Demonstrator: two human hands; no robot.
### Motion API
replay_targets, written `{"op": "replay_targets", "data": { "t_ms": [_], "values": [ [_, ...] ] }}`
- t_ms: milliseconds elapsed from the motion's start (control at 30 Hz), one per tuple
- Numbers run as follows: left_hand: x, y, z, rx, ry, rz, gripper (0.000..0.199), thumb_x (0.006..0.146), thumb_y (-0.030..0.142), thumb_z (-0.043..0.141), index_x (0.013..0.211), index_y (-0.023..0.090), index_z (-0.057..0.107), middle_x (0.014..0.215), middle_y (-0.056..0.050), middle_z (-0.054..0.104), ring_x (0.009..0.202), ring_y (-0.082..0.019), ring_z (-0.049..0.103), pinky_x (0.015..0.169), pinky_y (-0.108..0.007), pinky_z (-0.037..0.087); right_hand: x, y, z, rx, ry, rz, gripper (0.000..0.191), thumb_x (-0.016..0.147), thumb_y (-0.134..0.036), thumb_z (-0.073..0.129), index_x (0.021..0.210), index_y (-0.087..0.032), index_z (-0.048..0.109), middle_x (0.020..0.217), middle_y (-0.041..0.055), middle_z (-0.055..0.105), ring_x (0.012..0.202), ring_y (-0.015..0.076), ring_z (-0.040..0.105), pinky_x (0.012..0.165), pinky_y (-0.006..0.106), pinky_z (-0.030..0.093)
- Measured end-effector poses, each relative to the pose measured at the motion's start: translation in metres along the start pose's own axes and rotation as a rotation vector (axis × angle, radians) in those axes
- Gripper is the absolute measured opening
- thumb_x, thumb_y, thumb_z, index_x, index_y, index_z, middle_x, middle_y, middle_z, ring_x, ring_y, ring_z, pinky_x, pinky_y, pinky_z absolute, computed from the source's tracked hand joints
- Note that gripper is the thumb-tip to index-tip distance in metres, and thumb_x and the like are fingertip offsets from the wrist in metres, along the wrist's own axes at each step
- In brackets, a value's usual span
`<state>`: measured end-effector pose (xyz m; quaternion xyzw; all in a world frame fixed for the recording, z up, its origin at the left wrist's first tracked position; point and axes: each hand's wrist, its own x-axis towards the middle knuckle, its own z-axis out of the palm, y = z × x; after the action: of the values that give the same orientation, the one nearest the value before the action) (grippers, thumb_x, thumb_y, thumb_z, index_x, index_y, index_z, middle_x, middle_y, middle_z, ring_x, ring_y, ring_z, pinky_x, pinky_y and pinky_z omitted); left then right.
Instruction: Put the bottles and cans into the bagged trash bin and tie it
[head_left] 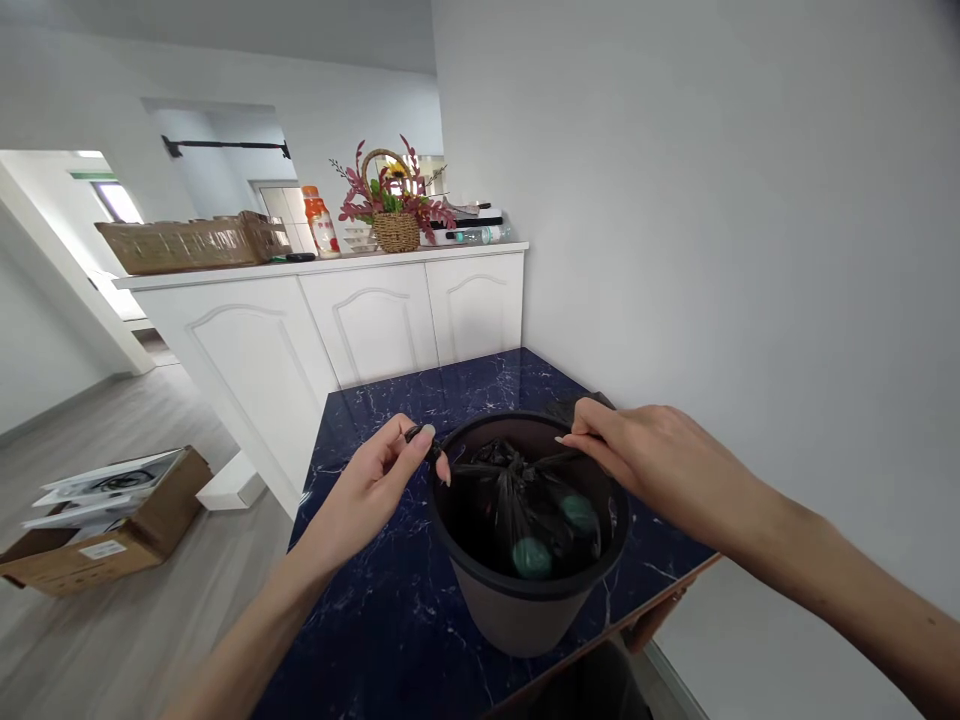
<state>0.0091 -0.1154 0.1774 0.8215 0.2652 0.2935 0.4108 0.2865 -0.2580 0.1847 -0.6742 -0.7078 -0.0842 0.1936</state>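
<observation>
A black plastic garbage bag (544, 510) sits inside a dark trash can (525, 610) on the blue marbled table. Its neck is gathered into a knot in the middle, and green round shapes show through the thin plastic. My left hand (386, 475) pinches one twisted end of the bag at the can's left rim. Over the right rim, my right hand (637, 445) grips the other end. Both ends are stretched apart, taut from the knot. What lies under the bag in the can is hidden.
The marbled table (375, 590) meets a white wall and white cabinets (382, 320). On the cabinet top stand a cardboard tray (187, 247), an orange-capped bottle (321, 225) and a flower basket (396, 230). An open cardboard box (120, 560) and white box (231, 485) lie on the floor.
</observation>
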Motion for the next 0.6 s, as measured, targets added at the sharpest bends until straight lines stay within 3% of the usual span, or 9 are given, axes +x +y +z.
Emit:
{"op": "replay_targets", "data": {
  "t_ms": [100, 233, 367, 500, 600],
  "values": [
    [-0.006, -0.003, 0.002, -0.103, 0.021, 0.006, 0.036, 0.109, 0.053, 0.051, 0.093, 0.023, 0.061, 0.104, -0.007, 0.078, 0.093, -0.021, 0.066, 0.086, -0.035, 0.051, 0.011, -0.014, -0.003, 0.003, -0.146, -0.021, 0.02, 0.111, -0.042, 0.052, 0.105, -0.025, 0.061, 0.068, -0.0023, 0.064, 0.06, 0.0186, 0.058, 0.057, 0.031, 0.03],
    [-0.014, -0.013, 0.005, -0.117, 0.106, 0.018, 0.036, 0.107, 0.054, 0.056, 0.091, 0.023, 0.065, 0.117, -0.008, 0.078, 0.101, -0.024, 0.063, 0.088, -0.036, 0.05, 0.028, -0.038, 0.001, 0.036, -0.325, -0.041, 0.036, 0.105, -0.055, 0.059, 0.119, -0.024, 0.072, 0.075, 0.0016, 0.072, 0.07, 0.0223, 0.068, 0.06, 0.031, 0.036],
    [-0.018, -0.025, 0.01, -0.138, 0.176, 0.018, 0.038, 0.104, 0.059, 0.058, 0.105, 0.024, 0.073, 0.133, -0.009, 0.072, 0.107, -0.026, 0.062, 0.092, -0.036, 0.052, 0.046, -0.056, 0.01, -0.003, -0.415, -0.088, 0.049, 0.101, -0.064, 0.061, 0.107, -0.02, 0.08, 0.08, 0.0079, 0.076, 0.076, 0.0269, 0.071, 0.058, 0.033, 0.035],
    [-0.017, -0.051, 0.012, -0.366, 0.342, 0.02, 0.052, 0.103, 0.069, 0.052, 0.115, 0.023, 0.072, 0.144, -0.012, 0.066, 0.117, -0.028, 0.063, 0.092, -0.036, 0.054, 0.059, -0.062, 0.015, -0.019, -0.504, -0.126, 0.023, 0.096, -0.043, 0.075, 0.091, -0.022, 0.081, 0.083, 0.0057, 0.078, 0.079, 0.0241, 0.07, 0.059, 0.031, 0.033],
    [-0.02, -0.091, 0.012, -0.403, 0.456, -0.146, 0.06, 0.099, 0.075, 0.05, 0.106, 0.02, 0.072, 0.122, -0.013, 0.073, 0.111, -0.028, 0.066, 0.086, -0.034, 0.055, 0.061, -0.056, 0.014, 0.019, -0.479, -0.087, 0.021, 0.096, -0.032, 0.072, 0.078, -0.022, 0.076, 0.078, 0.0035, 0.075, 0.074, 0.0205, 0.067, 0.059, 0.031, 0.033]
  ]
}}
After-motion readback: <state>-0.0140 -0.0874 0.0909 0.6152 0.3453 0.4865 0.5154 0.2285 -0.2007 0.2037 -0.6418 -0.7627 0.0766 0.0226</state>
